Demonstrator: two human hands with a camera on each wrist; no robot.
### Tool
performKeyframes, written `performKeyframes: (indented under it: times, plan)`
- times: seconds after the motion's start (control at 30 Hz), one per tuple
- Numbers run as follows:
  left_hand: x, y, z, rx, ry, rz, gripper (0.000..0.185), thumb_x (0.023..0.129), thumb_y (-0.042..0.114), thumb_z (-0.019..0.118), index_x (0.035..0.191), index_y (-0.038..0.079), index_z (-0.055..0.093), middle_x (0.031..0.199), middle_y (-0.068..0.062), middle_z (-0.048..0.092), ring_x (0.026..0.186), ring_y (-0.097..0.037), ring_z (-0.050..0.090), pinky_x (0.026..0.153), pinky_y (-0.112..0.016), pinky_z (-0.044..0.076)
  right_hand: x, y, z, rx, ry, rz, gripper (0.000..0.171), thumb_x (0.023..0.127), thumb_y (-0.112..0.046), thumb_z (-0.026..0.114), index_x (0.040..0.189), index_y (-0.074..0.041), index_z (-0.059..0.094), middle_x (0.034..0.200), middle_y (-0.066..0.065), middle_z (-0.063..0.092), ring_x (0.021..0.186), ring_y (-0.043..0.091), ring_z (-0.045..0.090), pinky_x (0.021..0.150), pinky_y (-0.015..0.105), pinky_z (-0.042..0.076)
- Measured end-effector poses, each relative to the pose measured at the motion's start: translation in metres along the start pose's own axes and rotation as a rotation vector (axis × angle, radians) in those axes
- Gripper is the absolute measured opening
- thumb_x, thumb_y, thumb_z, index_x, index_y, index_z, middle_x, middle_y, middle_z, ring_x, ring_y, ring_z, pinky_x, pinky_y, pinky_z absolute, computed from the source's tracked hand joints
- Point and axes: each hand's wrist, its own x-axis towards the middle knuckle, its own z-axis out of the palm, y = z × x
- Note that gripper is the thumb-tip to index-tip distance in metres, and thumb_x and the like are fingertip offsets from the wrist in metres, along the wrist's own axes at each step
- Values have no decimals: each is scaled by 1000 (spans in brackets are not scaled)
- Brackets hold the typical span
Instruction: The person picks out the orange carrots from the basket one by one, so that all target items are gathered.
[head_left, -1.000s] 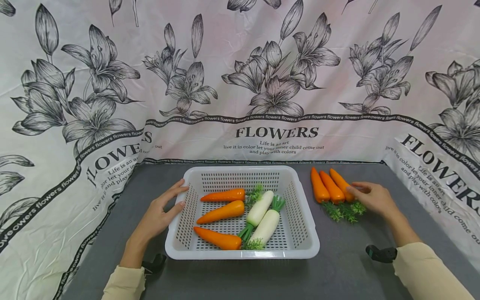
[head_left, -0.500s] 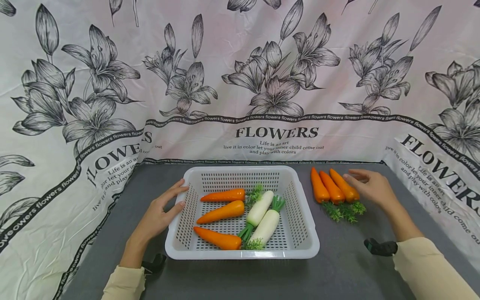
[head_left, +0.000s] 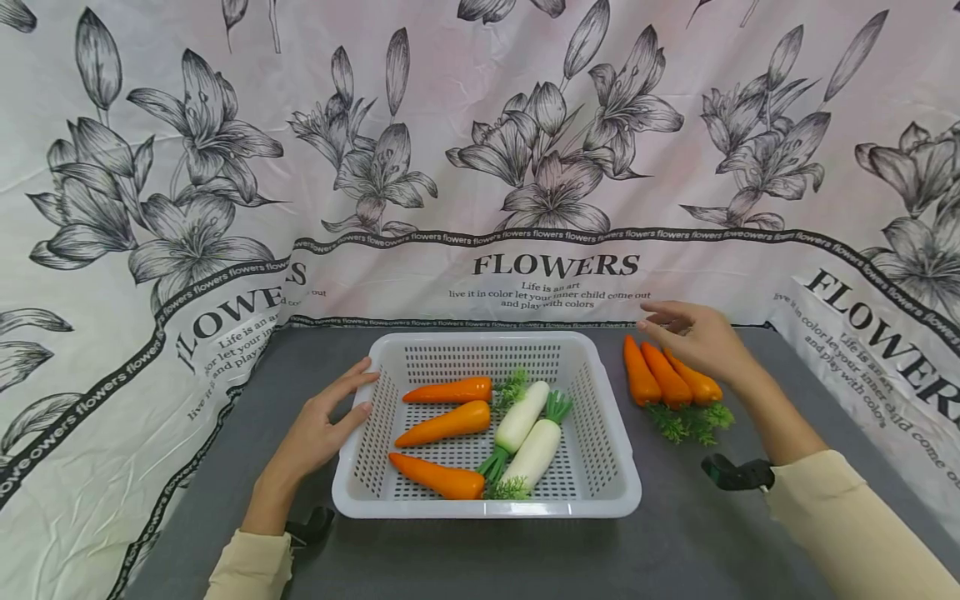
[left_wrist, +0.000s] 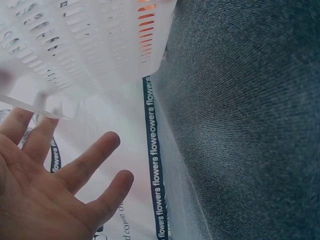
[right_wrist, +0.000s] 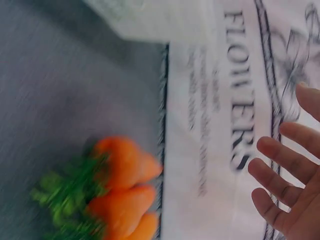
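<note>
Head view: both hands empty, left (head_left: 318, 431) against basket (head_left: 600, 429), right (head_left: 701, 337) over 3 carrots (head_left: 667, 382).

Right wrist view motion-blurred: carrots (right_wrist: 122, 192) smeared. Right hand (head_left: 697, 337) hides rightmost carrot's tip.

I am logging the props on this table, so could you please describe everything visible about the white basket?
The white basket is a shallow rectangular tray of glossy plastic with slotted walls, perforated floor and rounded rim. It sits flat on the grey table, near the centre. Inside lie three carrots and two white radishes. The left hand rests on its left rim with straight fingers.
</note>
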Motion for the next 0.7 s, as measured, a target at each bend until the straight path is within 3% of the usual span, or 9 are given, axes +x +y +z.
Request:
performKeyframes:
  times: [0.17, 0.4, 0.7]
  plan:
    - [0, 0, 0, 6, 4, 6, 45, 96, 30, 58, 141, 28, 49, 159, 7, 28, 147, -32, 27, 108, -66, 29, 11, -35, 8, 39, -9, -109, 47, 92, -44, 61, 133, -21, 59, 121, 10, 68, 94, 25, 65, 69, 33, 51]
    - [0, 0, 0, 12, 12, 12, 45, 96, 29, 58, 140, 28, 50, 159, 6, 28, 146, -33, 28, 108, -66, 29, 23, -78, 25, 65, -78, -294, 46, 91, -38, 65, 134, -22, 59, 126, 9, 66, 94, 20, 65, 81, 40, 52]
    - [0, -1, 0, 0, 7, 8, 45, 97, 29, 57, 141, 31, 48, 160, 7, 27, 146, -32, 28, 108, -65, 31, 40, -115, 60, 80, -156, -491, 46, 89, -34, 69, 131, -19, 60, 126, 2, 67, 93, 15, 63, 81, 38, 52]
